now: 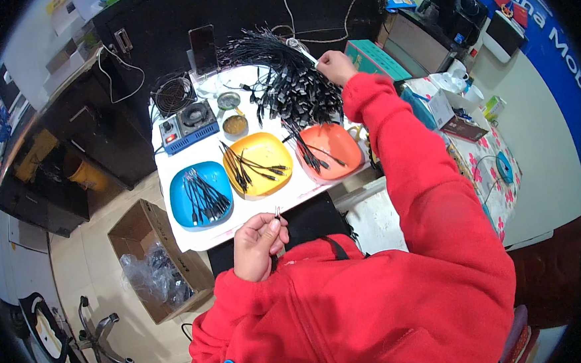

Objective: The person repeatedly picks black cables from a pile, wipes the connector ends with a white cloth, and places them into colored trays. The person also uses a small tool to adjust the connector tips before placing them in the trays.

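Close to my body, my left hand (261, 246) pinches a thin black cable, its bare wire ends (278, 212) sticking up past the thumb. Out at the far right of the table, my right hand (337, 67) is closed on a slim white object (308, 55); its kind is unclear. This hand is beside a large heap of black cables (292, 91) with plugs. Black cables also lie in a blue plate (177, 198), a yellow plate (272, 148) and an orange plate (344, 141) in front of me.
Behind the plates stand a blue box-shaped device (191, 131), a round tin (235, 125), a fan (173, 95) and an upright phone (203, 48). A green box (376, 60) is at the back right. A cardboard box (166, 269) with plastic bags stands on the floor at left.
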A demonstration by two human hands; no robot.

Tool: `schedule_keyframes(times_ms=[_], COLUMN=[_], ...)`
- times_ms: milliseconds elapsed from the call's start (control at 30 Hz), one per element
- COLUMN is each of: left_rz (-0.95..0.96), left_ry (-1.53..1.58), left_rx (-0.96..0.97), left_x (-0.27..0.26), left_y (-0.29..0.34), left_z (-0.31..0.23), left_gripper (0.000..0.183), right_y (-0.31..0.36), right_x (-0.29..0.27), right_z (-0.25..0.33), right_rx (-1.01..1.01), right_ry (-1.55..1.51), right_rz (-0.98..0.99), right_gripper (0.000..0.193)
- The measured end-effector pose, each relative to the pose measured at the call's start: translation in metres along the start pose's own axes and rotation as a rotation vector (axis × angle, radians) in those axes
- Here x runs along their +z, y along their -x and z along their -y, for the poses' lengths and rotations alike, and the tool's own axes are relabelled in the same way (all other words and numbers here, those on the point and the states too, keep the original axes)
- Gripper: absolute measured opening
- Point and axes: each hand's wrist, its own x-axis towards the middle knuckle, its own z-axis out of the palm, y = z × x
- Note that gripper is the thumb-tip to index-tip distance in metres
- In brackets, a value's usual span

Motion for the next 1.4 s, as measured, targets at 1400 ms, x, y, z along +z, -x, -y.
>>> schedule_keyframes(times_ms=[1400], left_rz=[0.151], left_ry=[-0.297], left_rx=[0.550], left_x=[0.047], left_y=[0.054], left_z=[-0.039], left_gripper=[0.011], right_y=[0.259], right_x=[-0.099], right_z=[0.164], right_rx=[-0.100], right_ry=[-1.433], right_rz=[0.409], right_gripper=[0.026])
